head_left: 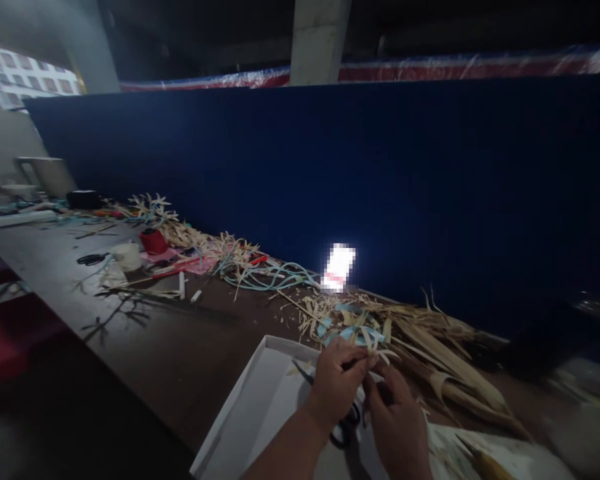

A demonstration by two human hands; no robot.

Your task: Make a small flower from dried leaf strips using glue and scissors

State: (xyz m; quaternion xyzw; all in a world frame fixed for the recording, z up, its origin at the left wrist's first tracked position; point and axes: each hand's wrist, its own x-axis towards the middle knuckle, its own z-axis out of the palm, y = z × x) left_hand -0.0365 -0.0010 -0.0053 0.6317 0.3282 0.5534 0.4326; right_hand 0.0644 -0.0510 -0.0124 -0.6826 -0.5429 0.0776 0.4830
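Above the right part of a shallow white box (237,400), my two hands meet fingertip to fingertip. My left hand (337,377) is closed in a pinch at the base of a pale flower of dried husk strips (375,340), whose thin petals spread out past the fingers. My right hand (400,413) pinches at the same spot from the right, its fingers bent. Below and between the hands, black-handled scissors (347,427) lie in the box, partly hidden by my left hand and wrist. The flower's lower end is hidden by my fingers.
Dried husks (450,353) are heaped right of the hands, with blue strips (353,333) and shavings behind. A lit screen (338,268) leans near the dark blue partition (280,173). Leftward lie blue cord (275,275), a red thread spool (154,241) and another scissors (93,259).
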